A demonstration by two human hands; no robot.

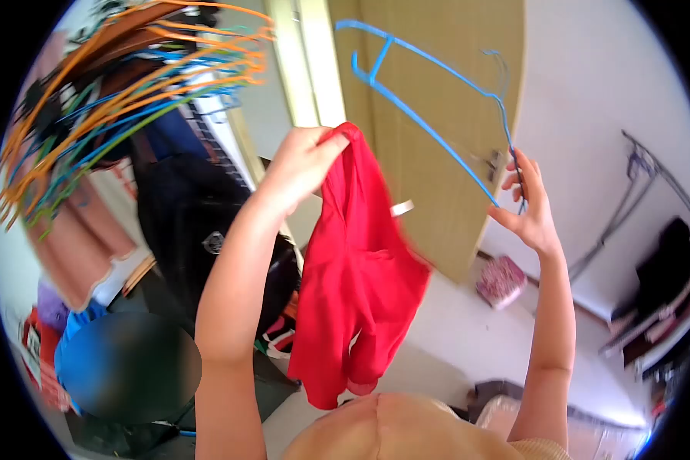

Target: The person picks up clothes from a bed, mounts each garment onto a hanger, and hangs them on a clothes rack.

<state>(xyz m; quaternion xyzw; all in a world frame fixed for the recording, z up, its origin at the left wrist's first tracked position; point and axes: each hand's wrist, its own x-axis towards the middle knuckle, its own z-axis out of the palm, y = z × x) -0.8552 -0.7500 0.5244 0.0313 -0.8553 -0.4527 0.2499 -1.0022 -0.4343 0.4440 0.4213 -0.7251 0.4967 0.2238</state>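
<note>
Left hand (pixel 303 157): closed, thumb and fingers gripping the bunched upper end of a red garment (pixel 356 261). Cloth hangs straight down from the grip, in front of the body, between the two forearms, and spreads wider lower down. Small white tag (pixel 402 208) sticks out at its right edge. Lower end splits into two parts, close above the pale tan clothing (pixel 376 433) on the person's torso.

Right hand (pixel 529 203): raised on the far side of the garment, partly closed round one end of a blue hanger (pixel 441 138), thumb below, other fingers curled at the side. Hanger slants up and leftward from the hand, its far end above the red cloth. Hanger and garment apart, not touching; garment clear of the right hand.

Surroundings: cluster of orange, blue and green hangers (pixel 142 92) upper left, beyond the left hand. Below them, a pink garment (pixel 77 245) and a black item (pixel 184 222) with a round pale emblem; exact kind of item uncertain. Tan door (pixel 429 92) behind the blue hanger, metal handle (pixel 495 162) near the right hand. Fuzzy pink item (pixel 502 282) on the floor near the door's base. Dark clothes (pixel 663 264) at far right, below a metal frame (pixel 625 211).
</note>
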